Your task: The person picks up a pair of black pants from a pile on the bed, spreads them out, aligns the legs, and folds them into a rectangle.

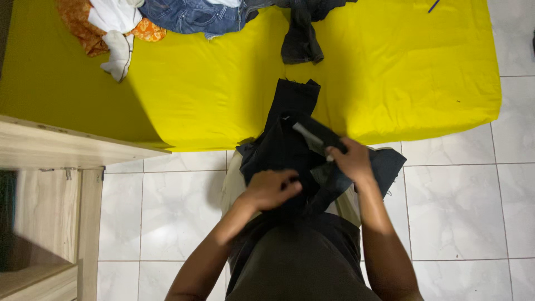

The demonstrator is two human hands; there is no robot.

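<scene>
Centrally, lower half of frame: left hand (271, 188) and right hand (350, 161) are both gripping a dark, crumpled fabric garment (290, 139), fingers curled closed into the cloth; the garment is hanging from the hands against the near edge of a bright yellow sheeted mattress (223, 95). Upper frame: blue denim jeans (192, 15), a white cloth (114, 22) and an orange patterned cloth (83, 28) are lying piled. Lower left: a pale wooden cabinet (50, 184) is standing on white marbled floor tiles (167, 212).

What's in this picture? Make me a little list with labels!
left hand: grips the dark garment
right hand: pinches the same garment near its pale tag
garment: partly lying on the yellow bed
clothes pile: jeans, white and orange cloth at the bed's far edge
floor: white tiles
wooden furniture: at the left
</scene>
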